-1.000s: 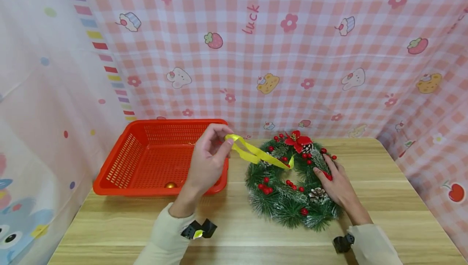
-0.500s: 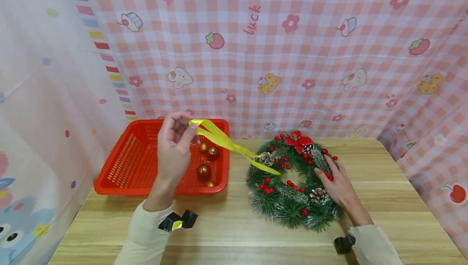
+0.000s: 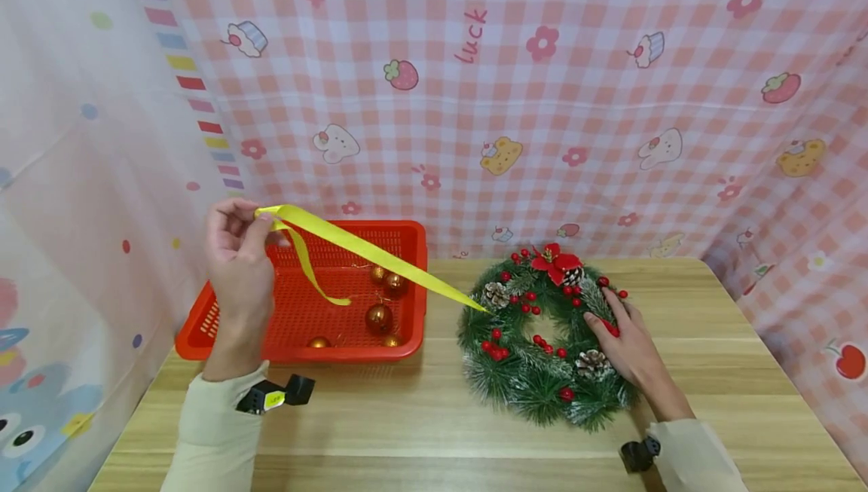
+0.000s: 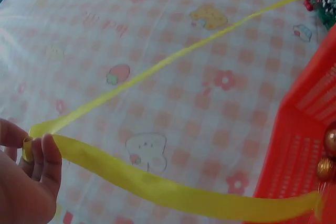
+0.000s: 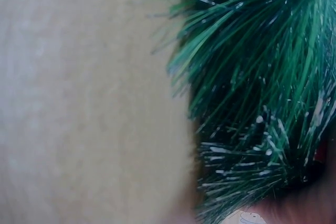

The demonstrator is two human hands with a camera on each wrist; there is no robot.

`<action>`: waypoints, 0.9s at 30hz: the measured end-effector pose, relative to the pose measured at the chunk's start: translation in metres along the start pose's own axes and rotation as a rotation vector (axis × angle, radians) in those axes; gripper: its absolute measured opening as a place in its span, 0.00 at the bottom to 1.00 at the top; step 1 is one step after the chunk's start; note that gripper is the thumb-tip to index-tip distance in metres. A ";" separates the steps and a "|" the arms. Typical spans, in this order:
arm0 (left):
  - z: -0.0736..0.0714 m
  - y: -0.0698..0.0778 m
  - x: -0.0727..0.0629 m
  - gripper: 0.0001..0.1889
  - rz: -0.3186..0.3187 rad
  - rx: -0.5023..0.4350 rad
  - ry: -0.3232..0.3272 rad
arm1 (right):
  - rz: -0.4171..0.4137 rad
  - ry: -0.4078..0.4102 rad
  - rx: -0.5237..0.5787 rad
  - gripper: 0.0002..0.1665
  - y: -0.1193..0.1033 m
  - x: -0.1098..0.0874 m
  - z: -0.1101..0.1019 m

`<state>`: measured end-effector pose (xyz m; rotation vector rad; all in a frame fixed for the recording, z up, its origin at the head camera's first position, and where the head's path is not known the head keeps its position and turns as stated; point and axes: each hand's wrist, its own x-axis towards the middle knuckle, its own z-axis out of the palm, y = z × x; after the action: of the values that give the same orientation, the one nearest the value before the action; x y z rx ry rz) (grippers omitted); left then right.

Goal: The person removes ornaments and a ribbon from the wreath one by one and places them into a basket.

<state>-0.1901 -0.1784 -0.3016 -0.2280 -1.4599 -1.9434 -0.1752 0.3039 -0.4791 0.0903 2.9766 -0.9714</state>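
My left hand [image 3: 240, 258] is raised over the left side of the red basket and pinches a yellow ribbon [image 3: 366, 250] between thumb and fingers. One length of the ribbon stretches taut across to the left side of a green Christmas wreath [image 3: 529, 380], near a pinecone [image 3: 496, 294]. In the left wrist view a second, loose length of ribbon [image 4: 173, 193] droops over the basket. My right hand [image 3: 627, 345] grips the wreath's right side, thumb on top; some of its fingers are hidden by the greenery. Red berries, pinecones and a red poinsettia [image 3: 554, 263] decorate the wreath.
The red plastic basket [image 3: 396, 355] stands at the table's left, holding several gold-brown baubles [image 3: 379, 318]. The wreath lies to its right on the wooden table [image 3: 434, 432]. A pink checked cloth [image 3: 434, 108] hangs behind the table.
My left hand has moved left and slightly up across the basket, drawing the ribbon out from the wreath into a long taut strip with one end hanging loose. The right hand and wreath have stayed put.
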 end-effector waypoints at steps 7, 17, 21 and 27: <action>-0.027 0.000 0.018 0.05 -0.029 0.024 0.137 | 0.003 0.001 0.002 0.47 0.000 -0.001 0.000; -0.051 0.001 0.028 0.03 -0.109 0.048 0.217 | 0.005 0.008 0.001 0.46 0.000 0.001 0.000; -0.053 -0.004 0.026 0.06 -0.182 0.143 0.171 | 0.001 0.011 -0.003 0.46 0.001 0.001 0.000; -0.049 -0.015 0.022 0.07 -0.260 0.223 0.080 | 0.005 0.009 -0.003 0.46 0.000 0.001 0.001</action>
<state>-0.2029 -0.2297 -0.3194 0.1451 -1.7051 -1.9421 -0.1766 0.3037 -0.4801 0.1028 2.9838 -0.9692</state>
